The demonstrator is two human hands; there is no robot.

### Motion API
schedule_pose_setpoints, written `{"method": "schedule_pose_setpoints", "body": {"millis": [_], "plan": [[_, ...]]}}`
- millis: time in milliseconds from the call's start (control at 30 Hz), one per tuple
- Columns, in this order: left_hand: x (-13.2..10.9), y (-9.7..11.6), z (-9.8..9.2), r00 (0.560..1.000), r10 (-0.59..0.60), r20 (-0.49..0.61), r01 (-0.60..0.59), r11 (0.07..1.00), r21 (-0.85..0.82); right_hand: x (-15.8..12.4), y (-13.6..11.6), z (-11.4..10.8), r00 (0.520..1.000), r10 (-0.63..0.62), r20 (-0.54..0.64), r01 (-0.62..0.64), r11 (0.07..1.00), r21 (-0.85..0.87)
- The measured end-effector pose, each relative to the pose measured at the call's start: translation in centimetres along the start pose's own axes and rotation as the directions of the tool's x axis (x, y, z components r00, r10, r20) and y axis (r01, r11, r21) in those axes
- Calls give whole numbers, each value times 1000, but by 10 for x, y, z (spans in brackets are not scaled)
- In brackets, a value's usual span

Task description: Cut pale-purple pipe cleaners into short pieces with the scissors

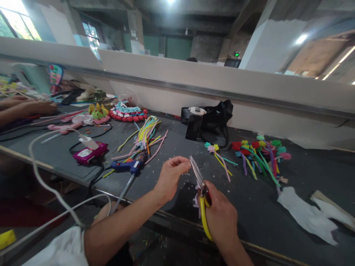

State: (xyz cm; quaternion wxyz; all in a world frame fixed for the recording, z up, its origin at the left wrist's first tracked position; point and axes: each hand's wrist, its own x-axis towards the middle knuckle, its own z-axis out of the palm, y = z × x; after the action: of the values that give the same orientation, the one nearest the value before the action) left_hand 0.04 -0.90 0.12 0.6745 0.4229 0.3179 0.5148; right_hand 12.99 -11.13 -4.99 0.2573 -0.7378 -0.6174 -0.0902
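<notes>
My right hand [221, 214] grips a pair of scissors [197, 172] with yellow handles, the blades pointing up and away from me. Close to the blade tips, my left hand [173, 175] is closed in a pinch; whatever its fingertips hold is too small to make out. Under the scissors, pale pink-lilac pieces [196, 201] show, partly hidden by my right hand. Just beyond lie a few fuzzy-stemmed flowers [213, 148] in teal, pink and yellow. Small pale scraps are scattered on the dark table [172, 147] around my hands.
A pile of colourful flowers [257, 151] and white gloves [307, 214] lie right. Left are loose fuzzy stems [146, 135], a blue glue gun [127, 166], a magenta power strip [90, 152] and a white cable [41, 177]. A phone [193, 127] leans on a black bag [215, 118]. Another person's hands [36, 107] are far left.
</notes>
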Motion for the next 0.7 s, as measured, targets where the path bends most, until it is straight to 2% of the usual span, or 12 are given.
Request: {"method": "schedule_pose_setpoints", "body": {"millis": [500,700], "plan": [[-1,-5,1,1000,-6,-6,6,998,-69,-3,-2,8,998,-49,-47,51,998,38],[-1,-5,2,1000,-16,-27,14,998,-67,-4,-5,7,1000,-26,0,26,998,56]]}}
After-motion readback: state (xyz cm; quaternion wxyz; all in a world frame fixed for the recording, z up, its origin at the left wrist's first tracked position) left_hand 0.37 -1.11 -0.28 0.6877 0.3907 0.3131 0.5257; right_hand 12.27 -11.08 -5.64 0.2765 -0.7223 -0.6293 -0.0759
